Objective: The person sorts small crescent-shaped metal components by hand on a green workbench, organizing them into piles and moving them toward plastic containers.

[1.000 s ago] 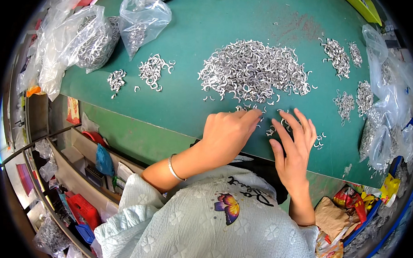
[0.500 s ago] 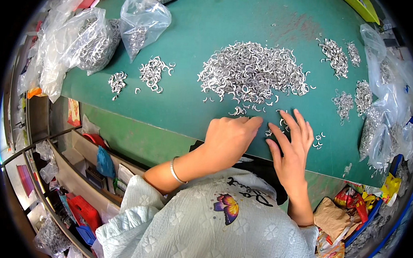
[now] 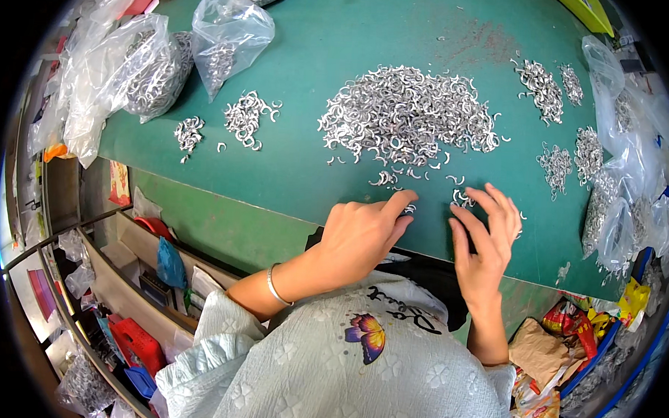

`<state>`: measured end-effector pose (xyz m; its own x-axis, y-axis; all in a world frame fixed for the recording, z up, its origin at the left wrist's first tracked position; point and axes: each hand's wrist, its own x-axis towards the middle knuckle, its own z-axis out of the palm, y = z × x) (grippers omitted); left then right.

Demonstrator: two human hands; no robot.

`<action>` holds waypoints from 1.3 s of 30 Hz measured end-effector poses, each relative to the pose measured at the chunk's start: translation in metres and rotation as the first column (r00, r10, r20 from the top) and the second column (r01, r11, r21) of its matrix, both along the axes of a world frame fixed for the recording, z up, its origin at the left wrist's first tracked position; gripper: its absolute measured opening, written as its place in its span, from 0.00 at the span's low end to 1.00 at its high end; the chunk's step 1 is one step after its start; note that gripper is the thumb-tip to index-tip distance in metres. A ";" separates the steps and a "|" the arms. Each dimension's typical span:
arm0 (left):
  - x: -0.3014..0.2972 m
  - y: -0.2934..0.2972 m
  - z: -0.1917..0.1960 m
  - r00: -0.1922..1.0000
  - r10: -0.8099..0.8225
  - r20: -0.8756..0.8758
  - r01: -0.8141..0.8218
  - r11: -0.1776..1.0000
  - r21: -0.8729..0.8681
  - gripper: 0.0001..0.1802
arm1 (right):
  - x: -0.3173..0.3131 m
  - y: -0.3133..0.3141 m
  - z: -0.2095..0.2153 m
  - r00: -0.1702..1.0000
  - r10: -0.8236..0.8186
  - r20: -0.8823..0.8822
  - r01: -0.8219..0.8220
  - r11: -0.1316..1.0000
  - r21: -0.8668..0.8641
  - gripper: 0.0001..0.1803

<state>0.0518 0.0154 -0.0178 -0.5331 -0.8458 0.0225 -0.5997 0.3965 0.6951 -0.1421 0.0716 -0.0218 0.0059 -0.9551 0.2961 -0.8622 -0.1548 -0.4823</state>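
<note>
Small silver crescent-shaped metal pieces lie in a large heap [image 3: 408, 116] on the green table, beyond my hands. My left hand [image 3: 359, 236] is at the near edge, its index finger and thumb apart beside a few loose pieces [image 3: 410, 209]; its other fingers curl under and are partly hidden. To the right, my right hand [image 3: 489, 247] is open, thumb and fingers spread and bent. Its fingertips are at a small cluster of crescent pieces [image 3: 462, 199], and whether they touch it is hard to tell. Another little group [image 3: 384, 179] lies just beyond my left fingers.
Smaller piles sit at the left [image 3: 245, 120] and right [image 3: 542, 91], with thin ring-like pieces [image 3: 555, 169] near the right edge. Clear plastic bags of parts stand at the left [image 3: 151, 74] and right [image 3: 618, 211]. Below the table's left side is a wooden shelf [image 3: 137, 276].
My left hand has drawn slightly left, its index finger and thumb parting from a pinch, with loose pieces showing beside them. My right hand has shifted a little right, its fingers more bent.
</note>
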 end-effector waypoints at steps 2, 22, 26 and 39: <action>0.000 0.000 -0.003 1.000 0.004 -0.024 -0.004 1.000 -0.013 0.10 | 0.011 -0.005 0.005 0.997 0.059 0.046 -0.060 0.998 0.027 0.12; 0.024 0.002 -0.011 0.992 0.114 -0.062 -0.119 0.988 -0.095 0.08 | 0.009 -0.012 0.003 0.994 0.054 0.100 -0.060 0.996 0.060 0.12; 0.025 0.003 -0.006 0.993 0.102 -0.050 -0.106 0.991 -0.078 0.09 | 0.024 -0.025 0.002 0.987 0.122 0.102 -0.122 0.993 -0.005 0.12; 0.024 0.007 -0.002 0.982 0.183 -0.034 -0.183 0.983 0.008 0.11 | 0.036 -0.038 0.002 0.976 0.172 0.136 -0.173 0.985 -0.004 0.09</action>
